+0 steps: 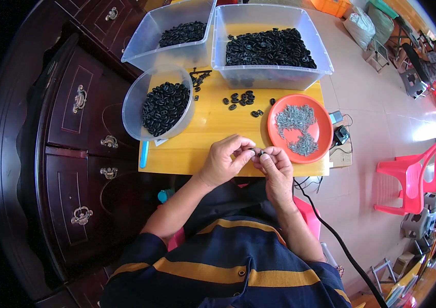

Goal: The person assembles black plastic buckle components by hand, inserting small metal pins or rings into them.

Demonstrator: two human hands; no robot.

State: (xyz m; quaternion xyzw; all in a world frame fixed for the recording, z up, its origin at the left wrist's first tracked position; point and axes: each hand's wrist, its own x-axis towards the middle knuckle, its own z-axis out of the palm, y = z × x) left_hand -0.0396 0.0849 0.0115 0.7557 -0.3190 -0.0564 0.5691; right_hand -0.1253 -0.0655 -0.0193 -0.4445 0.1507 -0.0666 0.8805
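My left hand [228, 156] and my right hand [276, 165] meet above the table's near edge, fingers closed in a pinch. Dark bits show at both sets of fingertips: a small black piece [252, 149] in the left and another dark bit [262, 153] in the right. Whether they are one part or two I cannot tell, as the fingers cover most of them. Just beyond my right hand stands an orange-red round dish [325, 110] with two heaps of small silvery metal pins [296, 118]. Several loose black oval pieces [235, 101] lie on the yellow table [213, 123].
A round translucent tub [128, 115] and two rectangular translucent bins [274, 77] [138, 43] hold many black oval pieces. Dark wooden drawers [69, 133] line the left. At the right are a black cable [341, 241], a pink chair [408, 179] and a seated person [431, 66].
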